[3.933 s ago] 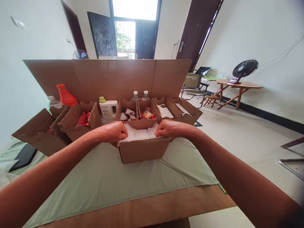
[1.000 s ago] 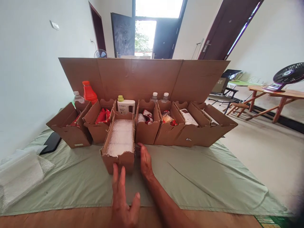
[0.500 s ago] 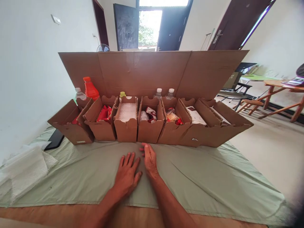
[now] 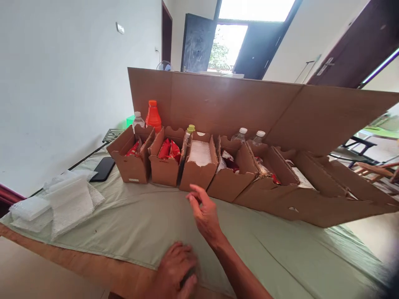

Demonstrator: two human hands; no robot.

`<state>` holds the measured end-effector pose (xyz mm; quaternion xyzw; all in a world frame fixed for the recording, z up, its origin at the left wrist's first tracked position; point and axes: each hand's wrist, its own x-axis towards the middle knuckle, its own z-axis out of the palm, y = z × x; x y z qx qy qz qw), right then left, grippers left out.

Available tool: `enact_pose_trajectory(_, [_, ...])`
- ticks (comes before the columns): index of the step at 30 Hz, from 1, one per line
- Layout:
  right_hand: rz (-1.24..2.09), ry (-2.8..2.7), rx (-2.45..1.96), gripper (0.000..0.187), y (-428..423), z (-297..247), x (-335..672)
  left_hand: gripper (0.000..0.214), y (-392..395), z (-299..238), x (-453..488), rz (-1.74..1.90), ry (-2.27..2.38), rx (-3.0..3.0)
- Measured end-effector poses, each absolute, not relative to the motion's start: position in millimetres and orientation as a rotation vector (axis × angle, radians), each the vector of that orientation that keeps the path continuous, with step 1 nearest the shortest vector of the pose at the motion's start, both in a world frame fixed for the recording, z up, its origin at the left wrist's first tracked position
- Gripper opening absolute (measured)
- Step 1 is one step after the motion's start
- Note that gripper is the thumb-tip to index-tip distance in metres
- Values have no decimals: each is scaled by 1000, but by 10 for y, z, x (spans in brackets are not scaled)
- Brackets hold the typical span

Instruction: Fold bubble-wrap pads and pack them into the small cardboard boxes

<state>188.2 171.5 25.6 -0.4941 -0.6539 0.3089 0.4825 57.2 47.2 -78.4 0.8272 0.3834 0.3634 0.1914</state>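
My right hand (image 4: 205,214) hovers over the green cloth (image 4: 140,220), close in front of the cardboard boxes. Its fingers are bent, thumb and forefinger a little apart, and nothing shows between them. Lower down, at the table's near edge, my left hand (image 4: 177,268) is smeared by motion; a dark patch shows by its thumb, and I cannot make out whether it is an object or shadow. Nearest the right hand stands a cardboard box (image 4: 196,176) holding white bubble wrap (image 4: 200,153). The box (image 4: 165,171) to its left contains red packets (image 4: 169,148).
Several boxes form a row before a tall cardboard panel (image 4: 218,95). Behind them stand a red-orange bottle (image 4: 153,116), a clear bottle (image 4: 138,120) and a yellow-green-capped bottle (image 4: 189,132). Folded bubble wrap (image 4: 71,199) and a black phone (image 4: 102,169) lie at left.
The view has turned to the left, so the boxes appear farther right. My left hand has drawn back from the cloth towards the near edge. My right hand's fingers have parted slightly.
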Motion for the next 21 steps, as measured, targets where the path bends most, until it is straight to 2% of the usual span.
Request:
enact_pose_trajectory(4, [731, -1786, -1202, 64, 2154, 769, 1379, 29, 479, -780, 658, 1475, 1139, 1955])
enact_pose_trajectory(5, [752, -1798, -1229, 62, 2277, 849, 1276, 29, 473, -783, 685, 1615, 1166, 1890])
enact_pose_trajectory(8, [823, -1785, -1275, 37, 2516, 945, 1073, 29, 432, -781, 740, 1920, 1364, 1722])
enact_pose_trajectory(11, [852, -1783, -1249, 26, 2402, 927, 1053, 34, 368, -726, 706, 1905, 1596, 1614])
enact_pose_trajectory(14, [901, -1807, -1193, 21, 1940, 920, 1255, 45, 302, -642, 546, 1876, 1677, 1502])
enact_pose_trajectory(18, [930, -1930, -1114, 18, 1246, 990, 1932, 61, 227, -589, 181, 1876, 1700, 1308])
enact_pose_trajectory(21, [799, -1949, -1215, 17, 950, 1043, 2643, 71, 177, -541, -19, 1762, 1688, 1198])
